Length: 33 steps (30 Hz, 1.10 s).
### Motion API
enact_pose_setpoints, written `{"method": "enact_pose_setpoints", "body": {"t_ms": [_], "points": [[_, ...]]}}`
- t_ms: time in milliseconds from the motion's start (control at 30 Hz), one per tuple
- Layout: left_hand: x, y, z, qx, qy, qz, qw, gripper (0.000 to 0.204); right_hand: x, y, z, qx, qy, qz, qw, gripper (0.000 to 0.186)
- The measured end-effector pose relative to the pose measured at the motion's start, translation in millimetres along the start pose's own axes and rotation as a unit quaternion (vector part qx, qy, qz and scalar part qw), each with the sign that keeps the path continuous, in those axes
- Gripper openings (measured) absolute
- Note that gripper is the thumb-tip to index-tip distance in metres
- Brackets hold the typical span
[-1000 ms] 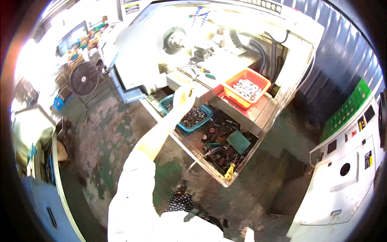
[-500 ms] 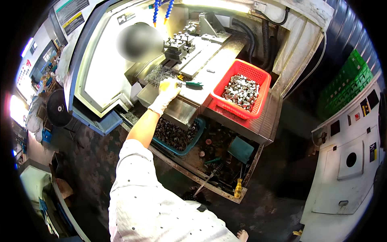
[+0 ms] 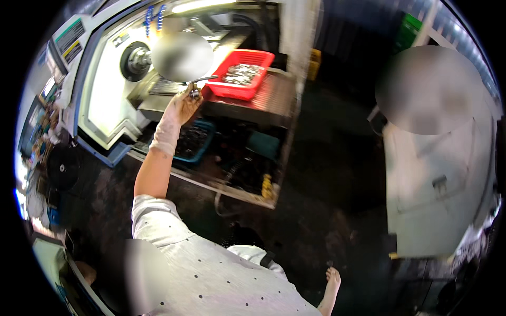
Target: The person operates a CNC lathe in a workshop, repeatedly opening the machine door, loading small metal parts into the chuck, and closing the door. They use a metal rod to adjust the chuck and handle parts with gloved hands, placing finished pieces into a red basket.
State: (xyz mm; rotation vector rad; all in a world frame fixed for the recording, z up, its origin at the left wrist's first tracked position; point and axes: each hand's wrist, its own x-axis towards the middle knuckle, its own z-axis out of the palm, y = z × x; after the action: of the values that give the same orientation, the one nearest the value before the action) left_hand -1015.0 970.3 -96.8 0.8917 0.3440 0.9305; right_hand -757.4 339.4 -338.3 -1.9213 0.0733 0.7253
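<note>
My left hand, in a pale glove or wrist covering, reaches up to the front of the lathe. Its fingers are closed on a small shiny metal part. A slim dark bar sticks out to the right beside the fingertips; blur hides whether it is gripped too. Right of the hand stands a red plastic basket with many small metal parts. Low at the right, my right hand hangs away from the machine, fingers curled together, and any small thing in them cannot be made out.
The lathe chuck sits inside the machine at the upper left. Under the ledge are a blue-green tub of dark parts, a teal box and a yellow-handled tool. A pale cabinet stands at the right.
The view has swung right, so the machine appears further left. My left hand has drawn back from the green-tipped tool and now holds the metal part. My right hand shows more fully.
</note>
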Motion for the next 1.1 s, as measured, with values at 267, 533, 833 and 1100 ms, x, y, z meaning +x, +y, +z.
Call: {"method": "enact_pose_setpoints", "body": {"t_ms": [267,533,833,1100], "points": [[-140.8,-265.1,324.6,0.036,-0.261,-0.275,0.924,0.02,-59.1,-39.8,-119.7,0.256,-0.096,-0.099,0.957,0.031],[-357.1,-520.8,545.7,0.168,-0.57,-0.399,0.699,0.019,-20.8,-52.7,-266.1,0.676,0.041,-0.132,0.724,0.05],[-471.5,-689.8,766.4,0.07,-0.887,-0.313,0.332,0.05,4.1,23.6,-480.4,0.65,0.389,-0.225,0.613,0.026],[-564.9,-778.6,916.0,0.17,-0.912,-0.211,0.307,0.054,37.5,62.7,-634.6,0.646,0.492,-0.273,0.516,0.029]]}}
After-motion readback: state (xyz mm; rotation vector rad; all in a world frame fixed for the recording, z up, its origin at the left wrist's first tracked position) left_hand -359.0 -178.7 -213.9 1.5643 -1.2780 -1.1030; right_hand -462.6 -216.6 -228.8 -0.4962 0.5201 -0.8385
